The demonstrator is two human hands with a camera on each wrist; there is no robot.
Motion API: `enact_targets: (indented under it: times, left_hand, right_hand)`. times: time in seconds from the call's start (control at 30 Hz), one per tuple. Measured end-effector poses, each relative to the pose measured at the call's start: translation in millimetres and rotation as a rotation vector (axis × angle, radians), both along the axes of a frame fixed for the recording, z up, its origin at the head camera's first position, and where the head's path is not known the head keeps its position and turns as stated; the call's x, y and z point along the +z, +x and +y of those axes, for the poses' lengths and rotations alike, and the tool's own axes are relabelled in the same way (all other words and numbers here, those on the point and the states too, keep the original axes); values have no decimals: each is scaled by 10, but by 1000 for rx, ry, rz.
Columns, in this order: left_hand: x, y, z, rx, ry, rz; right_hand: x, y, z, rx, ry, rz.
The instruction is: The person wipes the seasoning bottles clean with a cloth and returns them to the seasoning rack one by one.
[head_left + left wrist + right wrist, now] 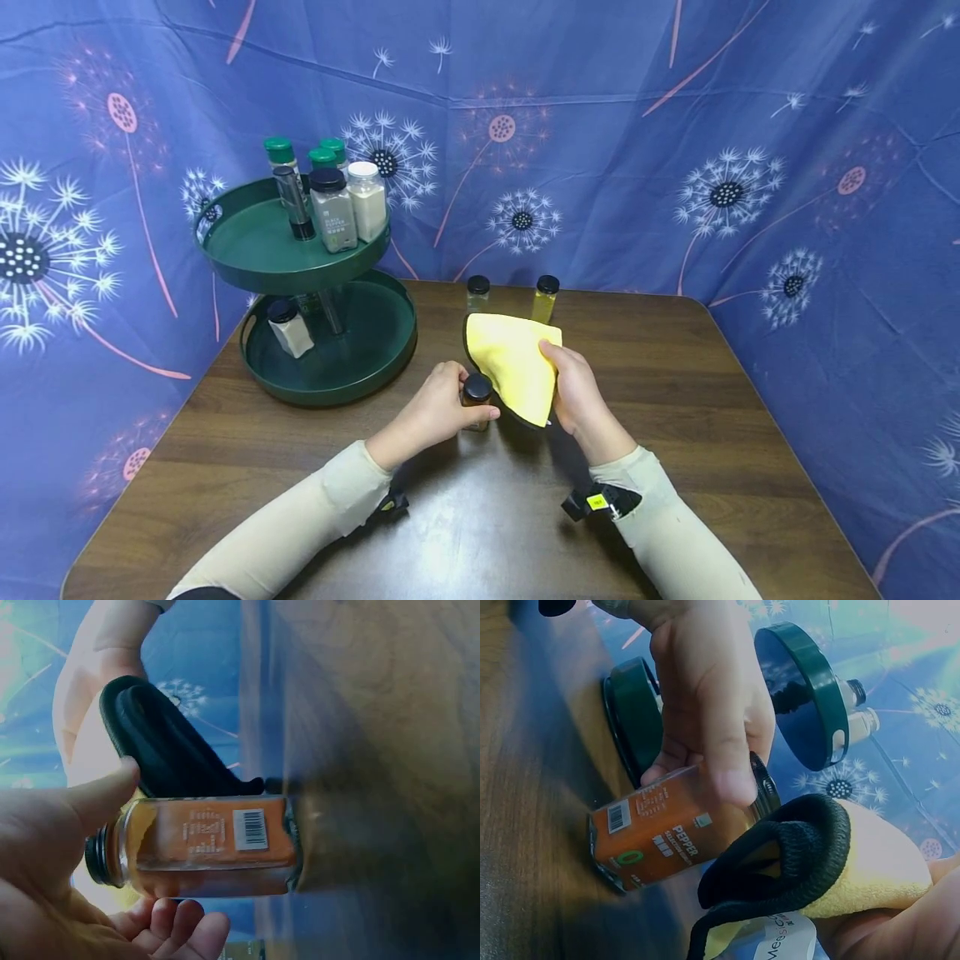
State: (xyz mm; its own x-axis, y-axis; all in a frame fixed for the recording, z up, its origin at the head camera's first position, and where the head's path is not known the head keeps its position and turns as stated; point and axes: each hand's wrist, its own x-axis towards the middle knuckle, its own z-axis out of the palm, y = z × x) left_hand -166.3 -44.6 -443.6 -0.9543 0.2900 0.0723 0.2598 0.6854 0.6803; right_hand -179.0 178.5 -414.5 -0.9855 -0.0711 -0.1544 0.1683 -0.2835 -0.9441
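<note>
The left hand point(432, 414) holds an orange-filled pepper jar point(656, 825) just below its black lid, thumb on one side and fingers on the other. The jar stands upright over the near-middle of the wooden surface point(675, 392); whether its base touches is hard to tell. Just to its right, the right hand point(582, 402) pinches a yellow cloth point(517, 358) by its right edge, thumb on the near face; the cloth's black border faces the jar. Behind the cloth are a clear jar point(477, 296) and a yellow jar point(544, 306), both black-lidded. A green two-tier rack point(367, 346) stands to the left, with several jars on its upper tray, one of them white-lidded point(367, 204).
</note>
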Motion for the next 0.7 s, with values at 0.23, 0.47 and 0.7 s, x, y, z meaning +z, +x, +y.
enact_targets:
  times: [0.23,0.47,0.7]
  left_hand:
    - [11,-22,-6,-19,0,40]
    - [92,-50,-66,-98,-3,37]
    - [88,-89,-77,-78,-4,29]
  right_hand:
    - [-7,14,-35,-22,5,26]
    - [-10,42,-79,-14,33,33]
    - [-23,89,-139,-9,46,43]
